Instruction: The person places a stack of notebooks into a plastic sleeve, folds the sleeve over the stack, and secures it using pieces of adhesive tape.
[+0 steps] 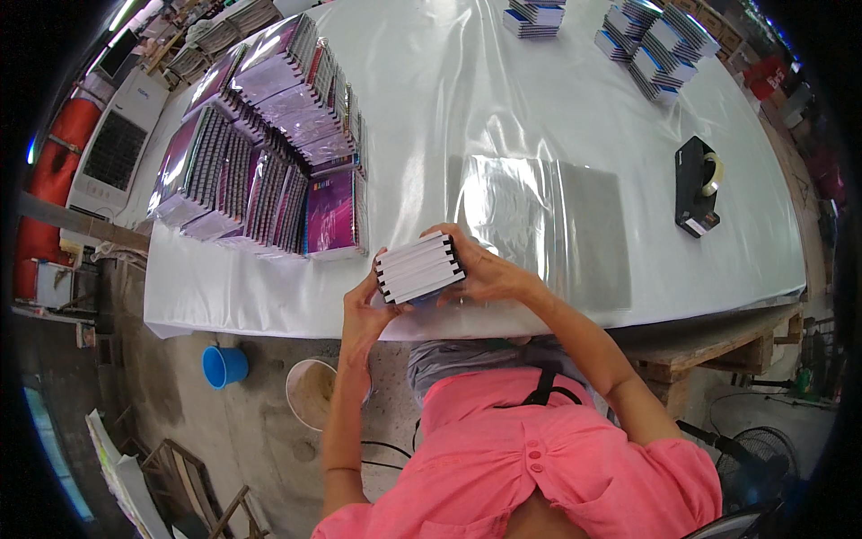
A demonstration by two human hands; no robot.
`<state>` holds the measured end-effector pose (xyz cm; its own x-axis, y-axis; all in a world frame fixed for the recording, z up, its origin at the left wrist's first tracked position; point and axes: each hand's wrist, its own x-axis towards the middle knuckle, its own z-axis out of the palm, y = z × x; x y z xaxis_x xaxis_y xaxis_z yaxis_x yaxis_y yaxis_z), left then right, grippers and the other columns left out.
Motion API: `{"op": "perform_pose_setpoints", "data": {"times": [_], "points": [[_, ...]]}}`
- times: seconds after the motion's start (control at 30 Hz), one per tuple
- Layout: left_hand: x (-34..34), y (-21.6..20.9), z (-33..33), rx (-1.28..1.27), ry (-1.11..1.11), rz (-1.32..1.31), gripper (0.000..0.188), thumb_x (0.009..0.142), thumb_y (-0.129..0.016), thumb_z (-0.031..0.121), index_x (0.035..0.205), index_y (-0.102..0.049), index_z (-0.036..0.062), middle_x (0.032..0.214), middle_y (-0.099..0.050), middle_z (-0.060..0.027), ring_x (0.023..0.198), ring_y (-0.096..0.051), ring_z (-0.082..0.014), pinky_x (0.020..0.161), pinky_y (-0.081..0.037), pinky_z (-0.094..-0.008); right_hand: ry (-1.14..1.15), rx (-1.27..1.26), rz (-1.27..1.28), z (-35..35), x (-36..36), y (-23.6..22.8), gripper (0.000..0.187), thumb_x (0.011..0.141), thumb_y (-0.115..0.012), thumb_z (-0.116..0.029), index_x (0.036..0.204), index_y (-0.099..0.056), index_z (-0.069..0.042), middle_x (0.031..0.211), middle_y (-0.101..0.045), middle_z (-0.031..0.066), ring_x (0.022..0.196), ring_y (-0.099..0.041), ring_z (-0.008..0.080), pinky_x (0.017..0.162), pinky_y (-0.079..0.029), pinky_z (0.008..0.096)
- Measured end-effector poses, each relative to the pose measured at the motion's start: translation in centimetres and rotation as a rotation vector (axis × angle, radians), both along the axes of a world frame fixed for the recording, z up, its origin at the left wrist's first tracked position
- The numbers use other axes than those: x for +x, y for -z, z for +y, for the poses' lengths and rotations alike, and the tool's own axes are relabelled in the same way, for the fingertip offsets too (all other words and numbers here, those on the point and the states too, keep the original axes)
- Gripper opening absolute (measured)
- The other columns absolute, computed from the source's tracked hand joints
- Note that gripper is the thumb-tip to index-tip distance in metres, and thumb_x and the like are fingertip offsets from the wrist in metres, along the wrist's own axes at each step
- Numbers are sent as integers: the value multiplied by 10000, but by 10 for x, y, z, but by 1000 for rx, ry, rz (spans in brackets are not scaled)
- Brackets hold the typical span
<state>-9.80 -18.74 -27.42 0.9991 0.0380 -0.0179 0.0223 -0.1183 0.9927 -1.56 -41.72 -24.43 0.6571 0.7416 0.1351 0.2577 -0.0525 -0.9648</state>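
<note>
Near the front edge of the white-covered table, I hold a small stack of notebooks [419, 268] between both hands. Its white page edges face up, with black bits along two ends. My left hand [366, 304] grips the left end, and my right hand [485, 271] is wrapped round the right end; some fingers are hidden behind the stack. Just beyond my right hand lies a clear plastic sheet [588, 238], flat on the table. To the left stand tall piles of spiral-bound notebooks [334, 211] with purple covers.
A black tape dispenser [693, 193] sits at the right. Smaller stacks of notebooks [660, 54] stand at the far right, and another stack [535, 18] at the far middle. Below the table edge are a blue bucket [224, 366] and a white bucket [310, 395]. A fan [759, 463] stands lower right.
</note>
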Motion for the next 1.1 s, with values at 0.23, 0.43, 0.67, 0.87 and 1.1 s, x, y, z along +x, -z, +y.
{"op": "perform_pose_setpoints", "data": {"times": [0.23, 0.43, 0.67, 0.87, 1.1], "points": [[-11, -4, -9, 143, -144, -100, 466, 704, -695, -89, 1162, -618, -53, 1020, -675, -46, 970, -595, -119, 901, -456, -272, -51, 194, -34, 4, -7, -1, 855, 710, -788, 23, 1355, -249, -129, 1095, -496, 86, 1094, -501, 212, 943, -422, 331], [-13, 0, -7, 69, -127, -60, 713, 676, -596, -227, 1352, -498, -21, 1231, -618, -106, 1082, -580, -152, 949, -443, -277, 30, 81, -40, 3, -1, -3, 933, 686, -857, -97, 1388, -242, -96, 1199, -502, 116, 1164, -489, 238, 987, -412, 352], [74, -82, -91, -10, 232, -70, 652, 899, -646, 173, 1426, -349, -71, 1108, -643, -139, 1017, -589, -159, 895, -468, -292, 497, 198, 402, -78, 18, -52, 907, 664, -879, -274, 1361, -368, 0, 1204, -579, 153, 1151, -554, 250, 982, -451, 368], [116, -45, -156, -50, 355, 211, 659, 916, -657, 284, 1404, -389, -68, 996, -658, -108, 888, -579, -131, 769, -468, -265, 614, 73, 621, -143, 35, -32, 697, 687, -844, -375, 1189, -582, 31, 1050, -666, 148, 920, -663, 204, 780, -534, 340], [114, -17, -178, 66, 289, 303, 438, 952, -610, 273, 1278, -564, -16, 937, -647, -28, 717, -524, -69, 590, -422, -230, 772, -225, 500, -148, 35, -8, 587, 773, -755, -417, 1172, -623, -6, 853, -666, 91, 775, -640, 163, 684, -523, 304]]}}
